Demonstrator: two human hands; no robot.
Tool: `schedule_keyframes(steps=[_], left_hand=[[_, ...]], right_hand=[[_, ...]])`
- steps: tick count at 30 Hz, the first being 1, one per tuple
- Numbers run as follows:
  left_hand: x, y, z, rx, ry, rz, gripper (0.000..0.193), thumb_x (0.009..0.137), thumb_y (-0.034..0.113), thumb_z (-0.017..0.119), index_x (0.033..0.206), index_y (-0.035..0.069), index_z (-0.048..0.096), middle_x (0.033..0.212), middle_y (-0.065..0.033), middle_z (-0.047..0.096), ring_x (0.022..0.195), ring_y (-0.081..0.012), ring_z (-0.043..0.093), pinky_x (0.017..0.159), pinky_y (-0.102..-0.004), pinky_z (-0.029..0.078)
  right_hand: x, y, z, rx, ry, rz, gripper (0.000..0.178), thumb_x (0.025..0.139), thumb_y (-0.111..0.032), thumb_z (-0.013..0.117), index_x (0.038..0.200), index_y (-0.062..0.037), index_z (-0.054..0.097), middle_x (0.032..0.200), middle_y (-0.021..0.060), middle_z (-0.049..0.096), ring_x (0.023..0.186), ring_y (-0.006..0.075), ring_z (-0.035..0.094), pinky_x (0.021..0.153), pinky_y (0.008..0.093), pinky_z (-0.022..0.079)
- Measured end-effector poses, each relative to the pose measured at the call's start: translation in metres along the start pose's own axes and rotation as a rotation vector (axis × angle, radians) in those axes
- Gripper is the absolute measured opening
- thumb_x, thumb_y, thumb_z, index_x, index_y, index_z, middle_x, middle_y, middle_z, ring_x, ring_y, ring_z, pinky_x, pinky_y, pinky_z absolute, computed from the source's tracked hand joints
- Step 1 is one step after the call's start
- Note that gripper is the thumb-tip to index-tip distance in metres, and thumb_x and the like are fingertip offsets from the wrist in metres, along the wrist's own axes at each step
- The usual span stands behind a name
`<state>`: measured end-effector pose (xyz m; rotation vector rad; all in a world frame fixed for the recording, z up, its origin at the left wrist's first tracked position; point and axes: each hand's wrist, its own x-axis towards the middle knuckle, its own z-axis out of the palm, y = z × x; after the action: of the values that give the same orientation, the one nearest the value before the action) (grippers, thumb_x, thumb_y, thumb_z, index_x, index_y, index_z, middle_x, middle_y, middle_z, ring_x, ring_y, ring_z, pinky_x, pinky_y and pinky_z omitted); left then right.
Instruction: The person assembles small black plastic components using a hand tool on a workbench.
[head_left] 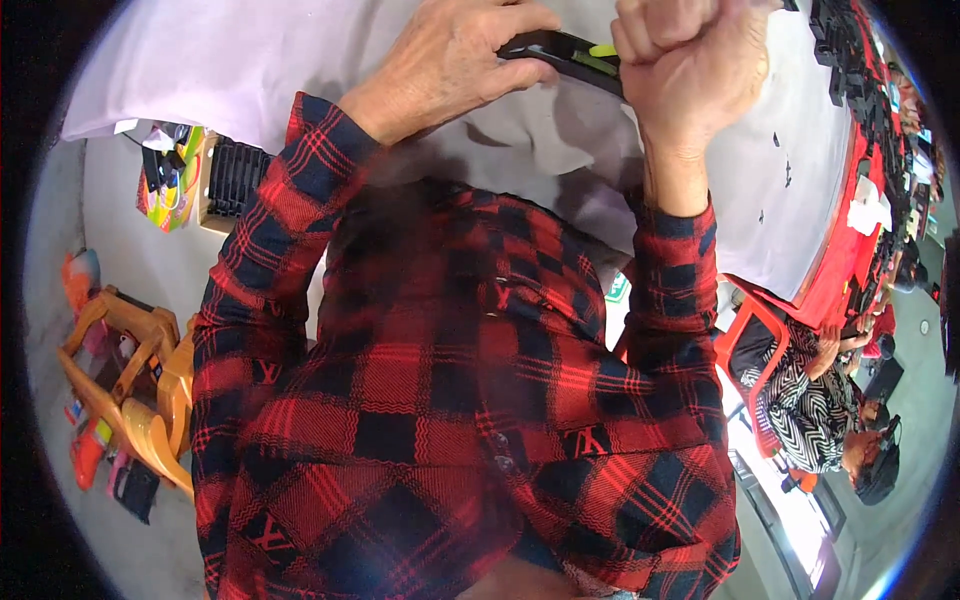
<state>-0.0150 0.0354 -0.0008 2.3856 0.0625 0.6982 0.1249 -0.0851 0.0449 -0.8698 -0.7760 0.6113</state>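
At the top of the head view, my left hand (pixel 450 65) pinches the left end of a long, narrow black plastic piece (pixel 545 46) between thumb and fingers. A yellow-green strip shows in the piece's upper face, close to my right hand. My right hand (pixel 690 80) is closed in a fist at the piece's right end, which it hides. A small bright yellow-green tip (pixel 603 50) sticks out beside its fingers; whatever else the fist grips is hidden. Both hands are over a table covered with a pale cloth (pixel 530 135).
Small black bits (pixel 787 170) lie on the cloth at right. Beyond stands a red-covered table (pixel 835 240) with many black parts (pixel 835 50). A person in a patterned top (pixel 800 410) sits at right. Left are a crate of black parts (pixel 235 180) and a wooden chair (pixel 140 370).
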Motion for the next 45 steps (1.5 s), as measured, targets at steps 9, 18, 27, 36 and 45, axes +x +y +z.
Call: schedule_keyframes(steps=[9,18,27,36,45], left_hand=[[0.003,0.006,-0.001,-0.021,-0.006,-0.032,0.034,0.074,0.023,0.08,0.101,0.004,0.07,0.089,-0.011,0.052,0.09,-0.0306,0.052,0.082,-0.042,0.04],[0.005,0.003,0.0,0.006,0.01,0.007,0.034,0.075,0.024,0.081,0.1,0.004,0.07,0.089,-0.011,0.052,0.089,-0.0305,0.052,0.082,-0.0417,0.04],[0.003,0.001,0.003,0.017,0.002,0.036,0.035,0.076,0.025,0.081,0.1,0.003,0.069,0.09,-0.0112,0.053,0.088,-0.0305,0.051,0.081,-0.0419,0.039],[0.003,0.005,0.0,0.003,-0.012,-0.011,0.033,0.078,0.026,0.08,0.098,0.003,0.068,0.088,-0.0105,0.053,0.086,-0.0299,0.051,0.08,-0.0418,0.04],[0.004,0.005,-0.002,0.03,-0.006,0.003,0.033,0.076,0.024,0.081,0.098,0.003,0.069,0.088,-0.0106,0.053,0.086,-0.0301,0.052,0.079,-0.0417,0.04]], right_hand=[[0.006,-0.001,0.0,-0.031,0.048,0.017,0.057,0.113,-0.046,0.036,0.066,-0.0133,0.038,0.054,-0.0043,0.028,0.041,0.0084,0.019,0.04,0.0272,0.019],[0.001,0.011,-0.007,-0.063,0.055,0.034,0.058,0.112,-0.047,0.037,0.065,-0.0136,0.037,0.053,-0.0045,0.027,0.042,0.0084,0.019,0.041,0.0269,0.019],[0.001,0.004,-0.011,-0.126,0.014,0.009,0.058,0.113,-0.046,0.036,0.064,-0.0144,0.037,0.052,-0.0042,0.028,0.042,0.0086,0.018,0.041,0.0265,0.018],[-0.002,-0.002,-0.013,-0.051,0.027,0.014,0.057,0.113,-0.043,0.039,0.064,-0.0134,0.036,0.053,-0.0038,0.028,0.042,0.0083,0.02,0.041,0.0268,0.02],[0.002,0.015,-0.02,0.355,0.044,0.068,0.055,0.112,-0.043,0.04,0.066,-0.0137,0.037,0.054,-0.0043,0.027,0.042,0.0082,0.02,0.041,0.0265,0.02]])
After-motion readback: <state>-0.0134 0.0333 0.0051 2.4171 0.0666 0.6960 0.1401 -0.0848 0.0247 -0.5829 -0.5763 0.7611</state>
